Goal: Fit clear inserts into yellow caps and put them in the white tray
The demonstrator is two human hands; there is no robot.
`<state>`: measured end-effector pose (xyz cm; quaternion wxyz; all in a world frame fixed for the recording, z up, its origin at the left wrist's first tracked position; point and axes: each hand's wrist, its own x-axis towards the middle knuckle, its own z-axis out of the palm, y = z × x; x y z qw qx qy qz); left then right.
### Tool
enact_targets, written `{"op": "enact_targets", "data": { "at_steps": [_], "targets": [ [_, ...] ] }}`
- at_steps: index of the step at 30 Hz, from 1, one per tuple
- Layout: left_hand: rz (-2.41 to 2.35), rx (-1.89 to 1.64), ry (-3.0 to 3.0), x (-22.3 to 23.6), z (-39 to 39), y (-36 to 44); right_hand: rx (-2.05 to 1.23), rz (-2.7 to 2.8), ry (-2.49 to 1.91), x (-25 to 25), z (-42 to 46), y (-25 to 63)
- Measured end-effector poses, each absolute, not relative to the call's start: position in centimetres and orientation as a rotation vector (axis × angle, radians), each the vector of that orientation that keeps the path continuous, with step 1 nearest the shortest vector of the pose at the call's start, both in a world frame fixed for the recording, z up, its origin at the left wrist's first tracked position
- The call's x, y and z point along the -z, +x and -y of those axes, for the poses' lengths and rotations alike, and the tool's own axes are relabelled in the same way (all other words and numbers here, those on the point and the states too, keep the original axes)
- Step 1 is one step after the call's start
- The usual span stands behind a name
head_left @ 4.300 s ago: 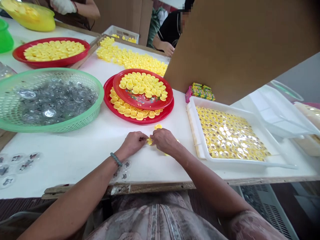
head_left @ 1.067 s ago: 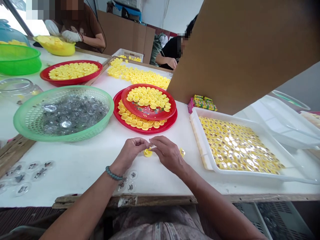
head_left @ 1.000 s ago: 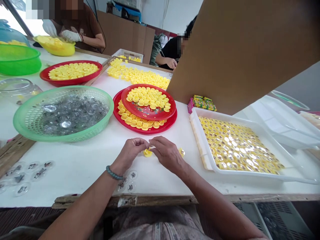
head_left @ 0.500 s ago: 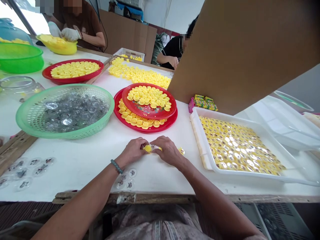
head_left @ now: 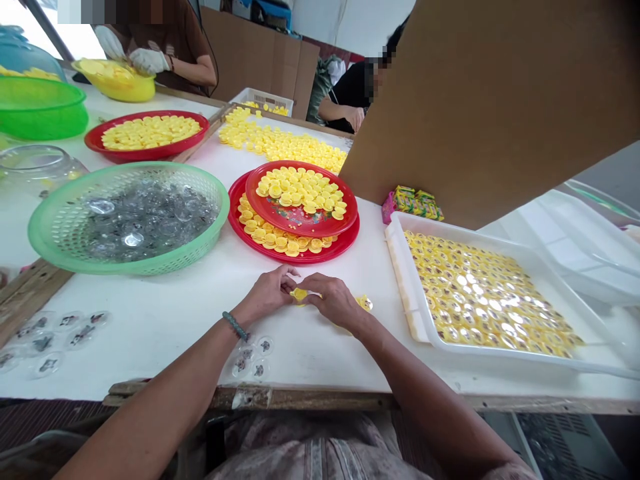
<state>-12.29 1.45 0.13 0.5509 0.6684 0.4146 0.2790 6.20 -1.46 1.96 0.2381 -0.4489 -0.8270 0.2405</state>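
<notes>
My left hand [head_left: 270, 291] and my right hand [head_left: 334, 300] meet above the white table, fingers closed around a small round yellow plastic piece [head_left: 299, 294]. The fingers partly cover it, and no clear disc can be made out between them. Beside my right wrist lies another yellow piece [head_left: 365, 303] with a printed face. Several clear discs with printed animal faces [head_left: 260, 368] rest below my left wrist. Just beyond my hands, two overlapping red plates [head_left: 295, 225] carry many yellow cup-shaped pieces.
Left stands a green colander [head_left: 53, 227] of clear discs; more printed discs [head_left: 49, 364] lie in front. A white tray [head_left: 425, 327] on the right holds rows of yellow pieces. A cardboard sheet [head_left: 480, 120] leans behind it. Two people sit across the table, one wearing white gloves [head_left: 150, 61].
My right fingers have closed in over the yellow piece, and the clear part seen between my hands earlier is now hidden. The view has shifted slightly.
</notes>
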Motion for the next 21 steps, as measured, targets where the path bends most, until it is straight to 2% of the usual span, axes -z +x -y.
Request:
{"op": "enact_targets", "data": {
  "at_steps": [21],
  "targets": [
    [-1.051, -0.634, 1.721, -0.1, -1.4, -12.3, -0.771, 2.394, -1.203, -2.2, 0.0, 6.8]
  ]
}}
